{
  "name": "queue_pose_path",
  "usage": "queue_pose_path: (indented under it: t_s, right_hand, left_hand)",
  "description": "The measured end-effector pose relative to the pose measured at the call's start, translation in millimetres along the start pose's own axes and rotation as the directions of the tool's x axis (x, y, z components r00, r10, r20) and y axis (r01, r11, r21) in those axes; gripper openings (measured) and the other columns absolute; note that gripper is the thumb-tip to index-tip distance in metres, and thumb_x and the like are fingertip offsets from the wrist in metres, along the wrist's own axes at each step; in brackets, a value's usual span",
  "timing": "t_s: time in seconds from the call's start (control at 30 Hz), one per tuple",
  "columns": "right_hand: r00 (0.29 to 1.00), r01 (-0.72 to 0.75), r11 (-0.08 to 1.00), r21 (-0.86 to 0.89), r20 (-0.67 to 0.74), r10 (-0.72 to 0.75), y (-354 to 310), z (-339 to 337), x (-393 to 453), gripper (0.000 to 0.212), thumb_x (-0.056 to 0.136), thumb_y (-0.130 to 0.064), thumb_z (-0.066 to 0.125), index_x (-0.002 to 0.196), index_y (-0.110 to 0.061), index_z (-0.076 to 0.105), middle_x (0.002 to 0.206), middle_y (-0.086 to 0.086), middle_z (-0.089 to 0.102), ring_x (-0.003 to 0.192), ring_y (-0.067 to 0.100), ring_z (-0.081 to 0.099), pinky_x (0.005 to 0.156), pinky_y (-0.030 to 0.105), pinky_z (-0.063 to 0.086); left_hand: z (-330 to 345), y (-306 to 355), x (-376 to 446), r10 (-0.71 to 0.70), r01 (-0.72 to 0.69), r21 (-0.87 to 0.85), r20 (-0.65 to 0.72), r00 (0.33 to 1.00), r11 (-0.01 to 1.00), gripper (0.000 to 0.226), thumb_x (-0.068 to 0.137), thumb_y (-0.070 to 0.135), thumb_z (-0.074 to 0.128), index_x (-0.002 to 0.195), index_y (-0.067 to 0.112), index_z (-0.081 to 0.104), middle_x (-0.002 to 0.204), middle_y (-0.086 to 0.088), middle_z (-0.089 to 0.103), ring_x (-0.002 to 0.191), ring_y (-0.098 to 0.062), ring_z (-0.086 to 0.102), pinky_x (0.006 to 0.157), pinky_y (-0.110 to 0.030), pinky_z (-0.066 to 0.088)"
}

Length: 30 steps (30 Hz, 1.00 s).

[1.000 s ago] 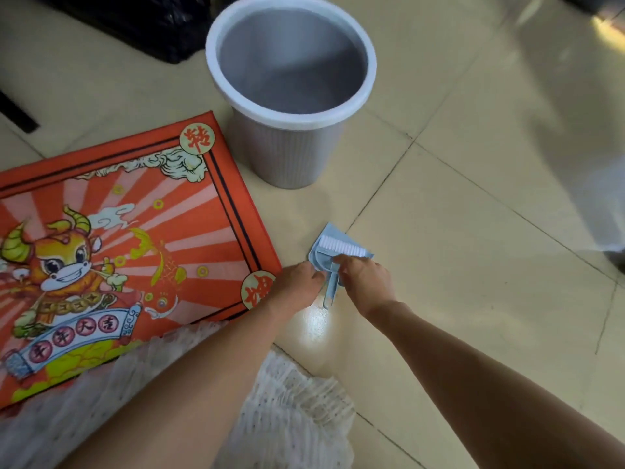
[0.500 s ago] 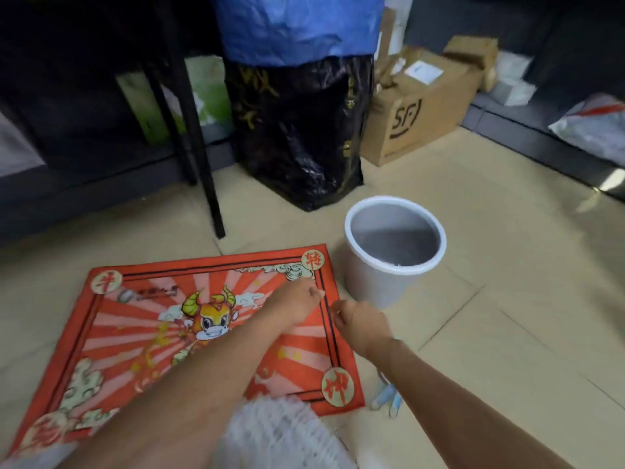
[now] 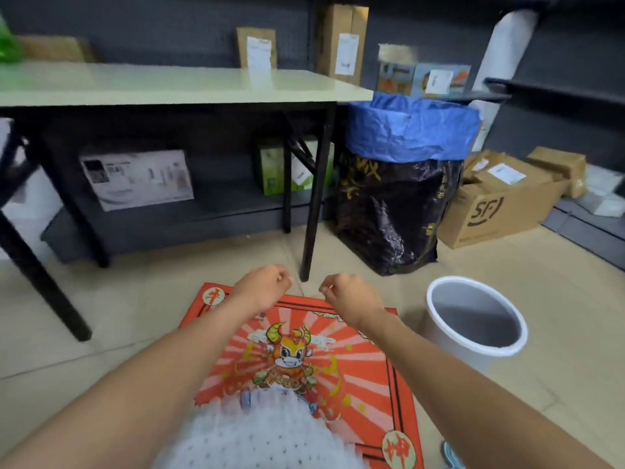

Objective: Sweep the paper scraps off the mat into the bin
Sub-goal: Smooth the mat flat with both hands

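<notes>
Both hands, left (image 3: 262,286) and right (image 3: 348,297), hover loosely curled and hold nothing above the far edge of the red mat (image 3: 358,374). The bin (image 3: 473,350) stands just right of it on bare floor (image 3: 558,316). A far cardboard box (image 3: 497,211) reads "SF".

The floor (image 3: 558,333) is made of large beige tiles with thin dark joints, and it shines a little. A table (image 3: 169,82) with a pale top and black metal legs stands on the left. Behind it is a dark grey wall (image 3: 152,25), perhaps a pegboard, but the view is blurred. Cardboard boxes (image 3: 500,204) lie on the floor at the right, near a black bag with a blue liner (image 3: 402,184). Dark shelves (image 3: 575,93) hold more boxes.
</notes>
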State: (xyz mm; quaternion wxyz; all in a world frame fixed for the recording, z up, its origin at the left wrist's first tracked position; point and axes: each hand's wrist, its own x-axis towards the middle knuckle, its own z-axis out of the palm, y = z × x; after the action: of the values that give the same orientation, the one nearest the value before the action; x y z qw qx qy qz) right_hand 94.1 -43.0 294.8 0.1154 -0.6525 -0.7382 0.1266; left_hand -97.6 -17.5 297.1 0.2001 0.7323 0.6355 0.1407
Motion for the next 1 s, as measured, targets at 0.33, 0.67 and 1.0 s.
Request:
queue_pose_path:
  t_s: [0.33, 0.67, 1.0]
  right_hand:
    - [0.974, 0.200, 0.977, 0.067, 0.096, -0.206, -109.5, 41.4, 50.1, 0.034, 0.096, -0.030, 0.044, 0.129, -0.033, 0.052, 0.102, -0.001, 0.073, 0.097, 0.024, 0.066, 0.082, 0.035, 0.054]
    - [0.896, 0.314, 0.949, -0.019, 0.337, -0.290, -146.8, 166.2, 125.8, 0.059, 0.093, -0.033, 0.048, 0.145, -0.038, 0.021, 0.114, 0.009, 0.067, 0.103, 0.034, 0.062, 0.083, 0.041, 0.053]
    - [0.829, 0.313, 0.949, -0.046, 0.502, -0.249, -141.1, 323.4, 178.8, 0.063, 0.095, -0.027, 0.049, 0.149, -0.028, 0.018, 0.122, 0.012, 0.063, 0.107, 0.034, 0.060, 0.087, 0.043, 0.052]
  left_hand:
    - [-56.9, -138.5, -30.3, -0.107, 0.100, -0.058, -0.118, 0.987, 0.993, 0.021, 0.096, 0.027, 0.048, 0.113, 0.030, 0.060, 0.094, 0.005, 0.068, 0.092, -0.020, 0.064, 0.077, -0.032, 0.049]
    - [0.1, -269.3, -6.6, -0.236, 0.227, -0.158, -0.045, 0.971, 0.961, 0.047, 0.095, 0.029, 0.045, 0.136, 0.048, 0.034, 0.097, 0.005, 0.067, 0.093, -0.023, 0.064, 0.086, -0.041, 0.053]
    - [106.7, -390.1, 35.9, -0.348, 0.346, -0.169, 0.023, 0.937, 0.923, 0.043, 0.096, 0.022, 0.048, 0.138, 0.026, 0.044, 0.112, 0.000, 0.062, 0.110, -0.024, 0.059, 0.093, -0.043, 0.049]
